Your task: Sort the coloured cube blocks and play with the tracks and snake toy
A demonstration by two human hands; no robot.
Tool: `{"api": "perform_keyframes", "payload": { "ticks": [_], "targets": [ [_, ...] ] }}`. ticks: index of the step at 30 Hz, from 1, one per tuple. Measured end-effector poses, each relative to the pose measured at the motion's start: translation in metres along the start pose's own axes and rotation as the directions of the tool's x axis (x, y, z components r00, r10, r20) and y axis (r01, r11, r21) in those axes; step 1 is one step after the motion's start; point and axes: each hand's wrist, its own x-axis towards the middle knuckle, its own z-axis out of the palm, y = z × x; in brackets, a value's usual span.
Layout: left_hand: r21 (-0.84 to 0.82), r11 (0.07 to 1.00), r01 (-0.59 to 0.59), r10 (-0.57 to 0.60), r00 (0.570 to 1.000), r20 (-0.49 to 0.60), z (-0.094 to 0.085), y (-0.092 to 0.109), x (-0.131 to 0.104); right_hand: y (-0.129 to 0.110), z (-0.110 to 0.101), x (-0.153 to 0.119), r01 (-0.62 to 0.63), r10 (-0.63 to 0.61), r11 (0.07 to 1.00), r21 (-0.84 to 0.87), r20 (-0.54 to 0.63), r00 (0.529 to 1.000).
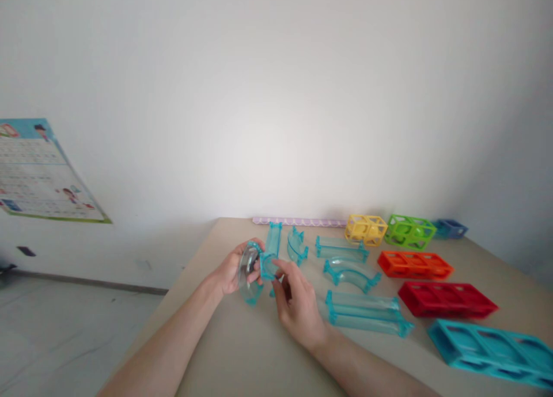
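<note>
In our left hand (232,269) we hold a curved track (242,275), clear through the middle with teal ends, above the near part of the surface (216,351). Its long axis runs roughly up and down in our view, bowing to the left, one end toward the wall (276,103) and the other toward us. The left grip is wrapped around it, fingers showing through and beside it.

Our right hand (298,305) has its grip pinching a small teal piece (268,266) between thumb and fingers, just to the right of the curved track; whether the two touch, and where the small piece's long axis lies, we cannot tell.

To the right we see the cage-like holders: a yellow frame (365,230), a green frame (409,232), an orange frame (415,265), a red frame (447,299) and a teal frame (496,351). The last three are each split into bays in a row, with rounded openings. At the far corner sits a dark-blue box (453,229), its contents too small for us to read. Between our hands and the frames lies a wide straight track (367,313), its length running left to right.
</note>
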Motion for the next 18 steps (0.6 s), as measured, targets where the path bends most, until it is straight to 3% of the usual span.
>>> {"api": "perform_keyframes", "payload": {
  "ticks": [4, 7, 18],
  "targets": [
    [-0.009, 0.997, 0.082, -0.082, 0.996, -0.034, 0.0002, -0.0008, 0.0019, -0.0048, -0.0061, 0.0030, 0.176, -0.179, 0.983, -0.049, -0.067, 0.982],
    [0.006, 0.993, 0.121, -0.121, 0.993, -0.004, 0.0008, -0.0049, 0.0018, -0.0065, -0.0083, 0.0037, 0.243, -0.248, 0.968, -0.062, -0.095, 0.964],
    [-0.057, 0.993, 0.107, -0.107, 0.994, 0.008, 0.0027, -0.0070, -0.0018, -0.0056, -0.0087, 0.0025, 0.248, -0.250, 0.967, 0.054, 0.041, 0.967]
  ]
}}
